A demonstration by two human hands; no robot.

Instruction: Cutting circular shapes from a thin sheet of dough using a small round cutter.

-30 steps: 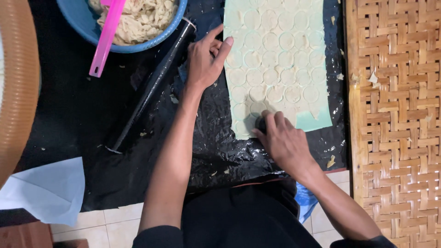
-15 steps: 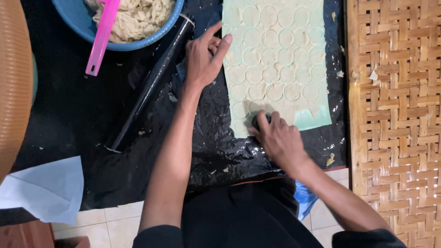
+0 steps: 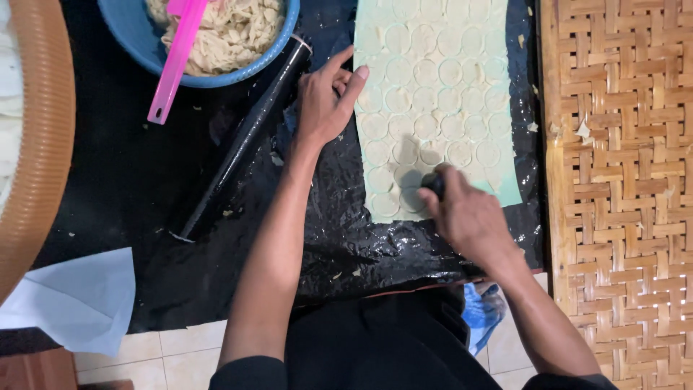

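Note:
A thin pale sheet of dough (image 3: 440, 94) lies on a light green mat over black plastic, marked with several rows of cut circles. My right hand (image 3: 469, 217) is closed on a small dark round cutter (image 3: 434, 183) pressed onto the sheet's near edge. My left hand (image 3: 325, 101) rests flat at the sheet's left edge, fingers spread, holding nothing. A long black rolling pin (image 3: 245, 137) lies diagonally just left of that hand.
A blue bowl (image 3: 278, 43) of shredded pale dough scraps with a pink spatula (image 3: 177, 61) sits at the top left. A tan ribbed basket rim (image 3: 36, 144) is at the far left, white paper (image 3: 72, 300) below it. A woven bamboo mat (image 3: 621, 180) covers the right side.
My right hand with the cutter has shifted right along the near edge of the dough. The left hand stays at the sheet's left edge.

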